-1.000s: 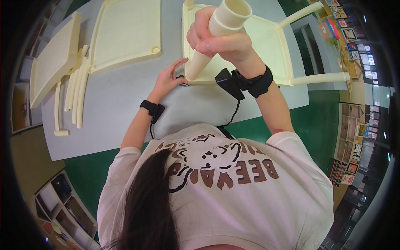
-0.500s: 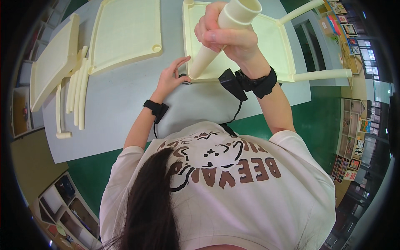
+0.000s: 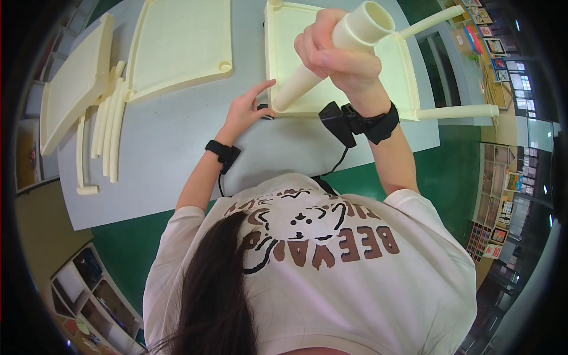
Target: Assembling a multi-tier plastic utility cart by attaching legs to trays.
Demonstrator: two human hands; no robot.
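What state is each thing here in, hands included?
Left hand: open, at the right panel's near left corner
Right hand: closed around the tube
Tube: held, lower end at that corner
Right panel: flat, two legs attached
Middle panel: flat
Left panel: tilted
Thin poles: lying side by side

Green floor [image 3: 461, 163] (pale shelves [image 3: 89, 289] beside)

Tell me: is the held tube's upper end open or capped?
Open: the cream tube in the right hand shows a round hollow there; depth unclear.

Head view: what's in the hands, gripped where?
Right hand: cream tube, gripped near its open upper end. Left hand: at near-left corner of panel; hold unclear.
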